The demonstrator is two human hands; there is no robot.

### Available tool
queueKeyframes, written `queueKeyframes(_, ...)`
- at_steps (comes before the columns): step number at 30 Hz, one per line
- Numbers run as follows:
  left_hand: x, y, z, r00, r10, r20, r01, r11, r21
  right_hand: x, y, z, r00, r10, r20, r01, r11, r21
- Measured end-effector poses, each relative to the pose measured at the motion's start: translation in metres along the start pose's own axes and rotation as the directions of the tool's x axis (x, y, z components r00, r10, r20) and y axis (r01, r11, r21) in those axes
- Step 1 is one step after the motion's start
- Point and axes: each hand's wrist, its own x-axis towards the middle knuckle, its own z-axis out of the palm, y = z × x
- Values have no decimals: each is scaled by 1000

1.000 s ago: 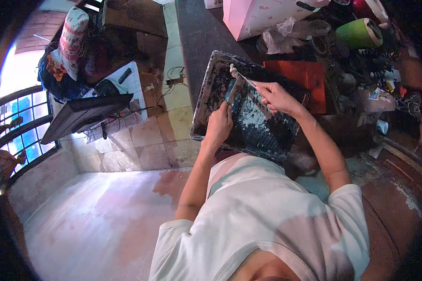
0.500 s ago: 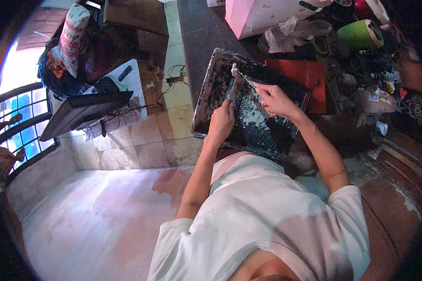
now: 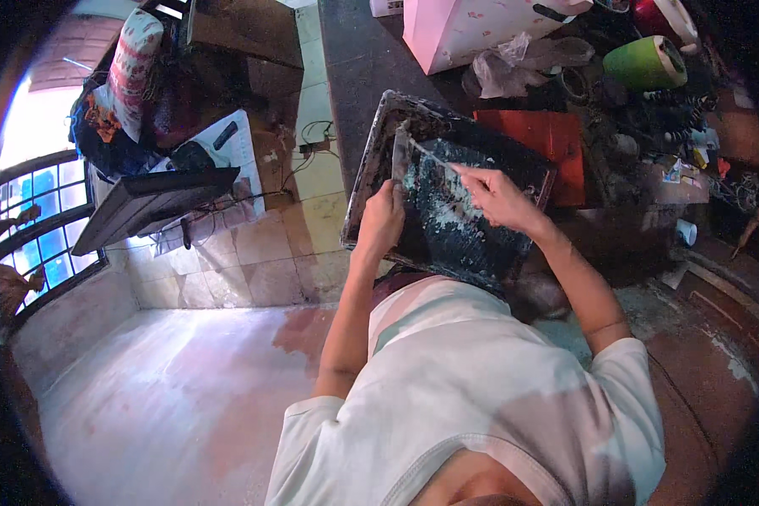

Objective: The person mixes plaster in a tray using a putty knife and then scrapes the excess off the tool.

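A shallow rectangular tray (image 3: 481, 257), coated in blackish and whitish residue, lies tilted at an angle before me. My left hand (image 3: 382, 215) is closed round a flat scraper (image 3: 401, 153), held upright over the tray's left part. My right hand (image 3: 497, 198) grips a thin metal tool (image 3: 434, 156) that slants up-left to meet the top of the scraper. Some pale material shows where the two tools meet, but it is blurred. Behind the tray's right side lies a red flat piece (image 3: 565, 143).
The dark worktop (image 3: 350, 67) carries a pink-white box (image 3: 455, 29), crumpled plastic (image 3: 514, 67), a green cylinder (image 3: 641, 63) and cluttered parts at right. At left are a dark screen-like panel (image 3: 152, 202), cables, a striped bundle (image 3: 131, 59) and a barred window (image 3: 46, 211).
My left hand and scraper have shifted left. My right hand has moved slightly down and right. The pale lump at the tool tips looks smaller and more blurred.
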Motion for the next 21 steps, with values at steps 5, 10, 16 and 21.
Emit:
queueKeyframes(5, -5, 17, -3, 996, -25, 82, 22, 999, 42, 23, 33, 21, 943, -306, -130, 270, 933, -239)
queueKeyframes(10, -13, 12, -5, 998, 10, 67, -12, 999, 39, 32, 29, 9, 981, -164, -105, 155, 984, -90)
queueKeyframes(16, -15, 9, -10, 999, 28, 26, -31, 992, 124, 21, 28, 26, 967, -253, -41, 248, 964, -94)
queueKeyframes(21, -25, 15, -17, 999, 2, 41, -12, 970, 243, 39, 24, 3, 987, -144, -74, 136, 985, -105)
